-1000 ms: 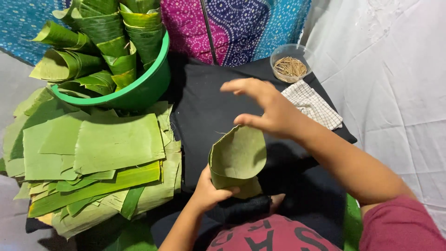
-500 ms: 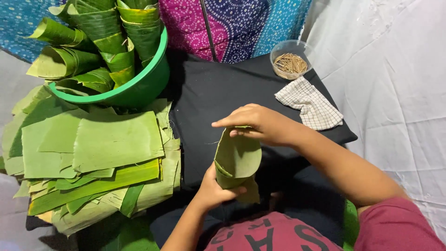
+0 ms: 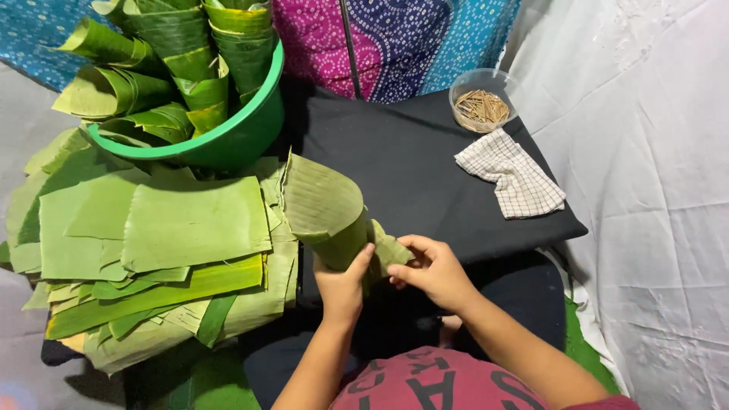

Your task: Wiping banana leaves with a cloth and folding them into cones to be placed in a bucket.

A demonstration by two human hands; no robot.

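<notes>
Two hands on one rolled leaf cone [image 3: 328, 212] at frame centre. Far left: stack of flat cut leaves [image 3: 152, 243]; upper left, green basin [image 3: 243, 137] holding rolled leaves. Left hand [image 3: 343, 285] wrapped around cone's narrow end, thumb up. Right hand [image 3: 433, 267] pinches folded leaf tip just beside it. Upper right on black cloth [image 3: 410, 167]: checked rag [image 3: 512, 173], clear bowl of sticks [image 3: 483, 100].
</notes>
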